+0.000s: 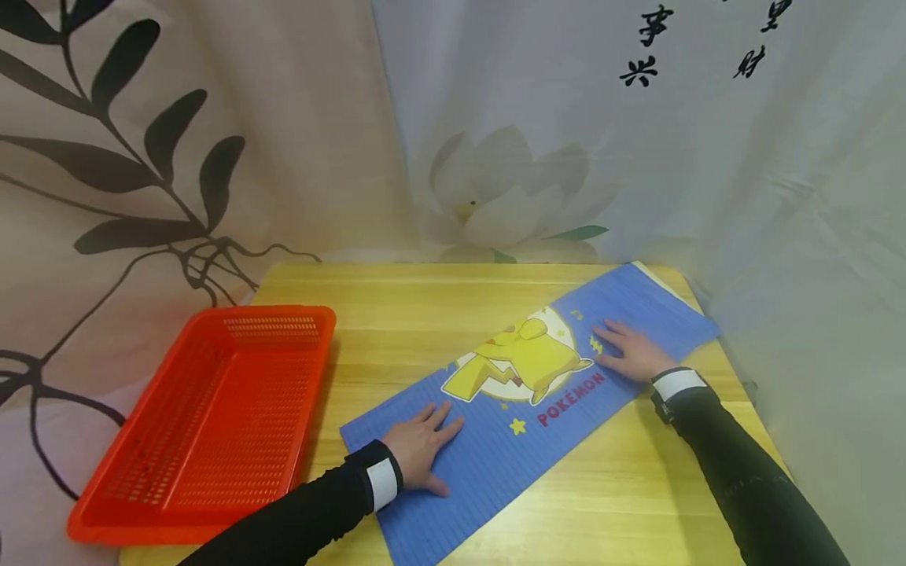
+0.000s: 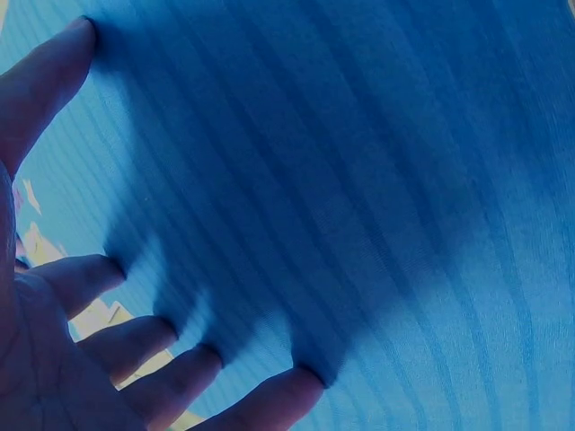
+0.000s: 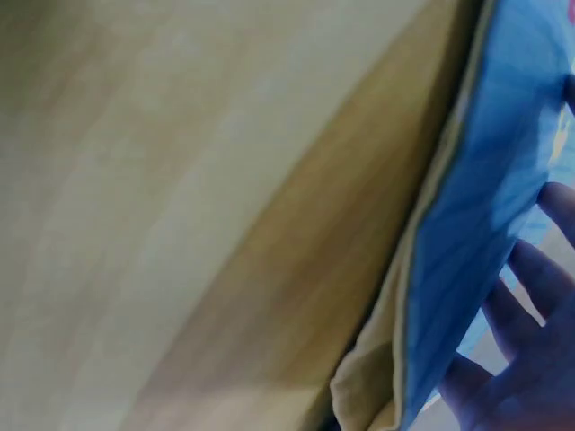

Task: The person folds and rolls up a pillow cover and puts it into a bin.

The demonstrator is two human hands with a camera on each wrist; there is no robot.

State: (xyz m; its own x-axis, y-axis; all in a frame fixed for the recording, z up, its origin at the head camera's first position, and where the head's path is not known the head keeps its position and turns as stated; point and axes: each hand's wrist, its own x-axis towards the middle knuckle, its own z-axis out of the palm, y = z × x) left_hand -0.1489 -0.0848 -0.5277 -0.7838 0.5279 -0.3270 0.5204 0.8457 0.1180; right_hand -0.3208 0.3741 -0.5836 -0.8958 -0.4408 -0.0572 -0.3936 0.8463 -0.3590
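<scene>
While both hands press flat, a blue mat [image 1: 538,393] lies spread slantwise on the worktop [image 1: 425,314].
It runs from the near edge toward the far right corner; a red basket [image 1: 212,417] sits at the left edge. Left hand [image 1: 421,444] and right hand [image 1: 630,350] rest released, fingers straight, grasping nothing.

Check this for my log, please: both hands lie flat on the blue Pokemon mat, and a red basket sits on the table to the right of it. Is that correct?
Not quite. The head view shows the red basket to the left of the blue Pokemon mat, not the right. The rest holds: the left hand and the right hand both lie flat on the mat, which sits on the table.
</scene>
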